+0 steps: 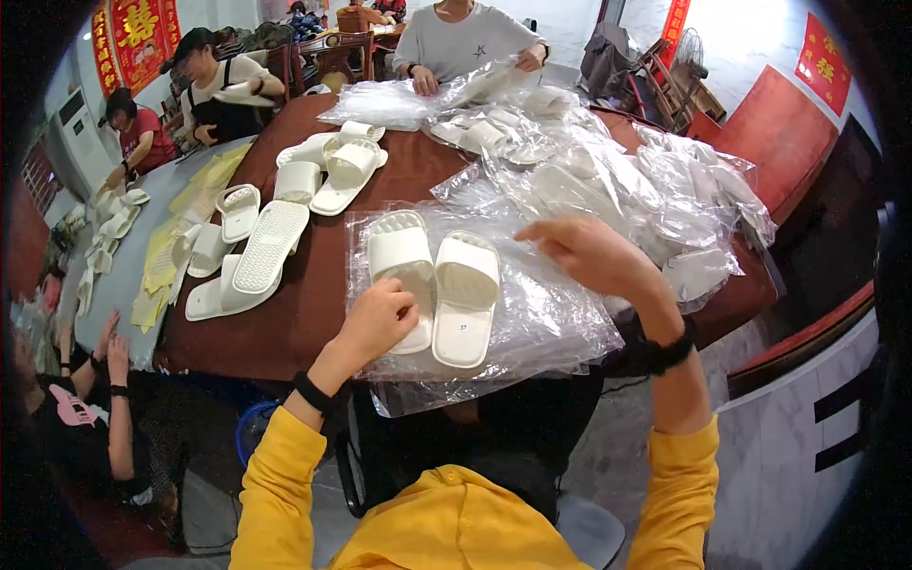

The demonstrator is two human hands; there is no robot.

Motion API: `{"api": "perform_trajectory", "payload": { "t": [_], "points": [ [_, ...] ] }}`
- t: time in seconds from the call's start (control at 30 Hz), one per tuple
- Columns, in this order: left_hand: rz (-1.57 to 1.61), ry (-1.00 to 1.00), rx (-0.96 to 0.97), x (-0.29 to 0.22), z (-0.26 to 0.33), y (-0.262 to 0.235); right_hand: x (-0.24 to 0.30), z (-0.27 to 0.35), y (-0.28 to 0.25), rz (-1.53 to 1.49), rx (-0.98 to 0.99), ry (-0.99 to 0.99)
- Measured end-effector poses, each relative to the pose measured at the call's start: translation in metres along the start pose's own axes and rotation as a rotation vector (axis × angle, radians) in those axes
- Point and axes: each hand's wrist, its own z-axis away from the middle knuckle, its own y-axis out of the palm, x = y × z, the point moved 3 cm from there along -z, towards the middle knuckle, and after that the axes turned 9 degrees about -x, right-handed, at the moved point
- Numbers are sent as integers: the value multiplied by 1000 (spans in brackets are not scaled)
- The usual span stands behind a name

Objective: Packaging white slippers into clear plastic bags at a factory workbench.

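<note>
A pair of white slippers lies side by side in front of me, toes pointing away, on a flat stack of clear plastic bags [556, 328]. My left hand [380, 318] rests over the heel part of the left slipper [397, 249], its fingers curled together. Whatever they grip, if anything, is hidden. The right slipper [465, 323] lies untouched, with a small round label on its insole. Above the bags, right of the pair, hovers my right hand [589, 252], slightly blurred. Its index finger stretches out to the left, and I see nothing held in it.
Loose white slippers [271, 247] lie on the brown-covered table [332, 332] to the left. A heap of bagged slippers [608, 180] covers its right side. Across the table a person in a grey shirt [465, 43] handles plastic bags. Other people work around a grey table [142, 256] at left.
</note>
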Motion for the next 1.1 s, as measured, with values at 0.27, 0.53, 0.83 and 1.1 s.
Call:
{"api": "perform_trajectory", "payload": {
  "t": [0.27, 0.53, 0.83, 1.1],
  "points": [
    [31, -112, -19, 7, 5, -1, -113, -65, 110, 103, -38, 152],
    [22, -68, -128, 7, 3, 4, -104, -72, 167, 128, -461, 349],
    [-128, 0, -199, 10, 6, 21, -123, -63, 168, 51, -528, 393],
    [-80, -53, -144, 12, 7, 30, -151, -48, 146, -450, -512, 655]
  ]
}}
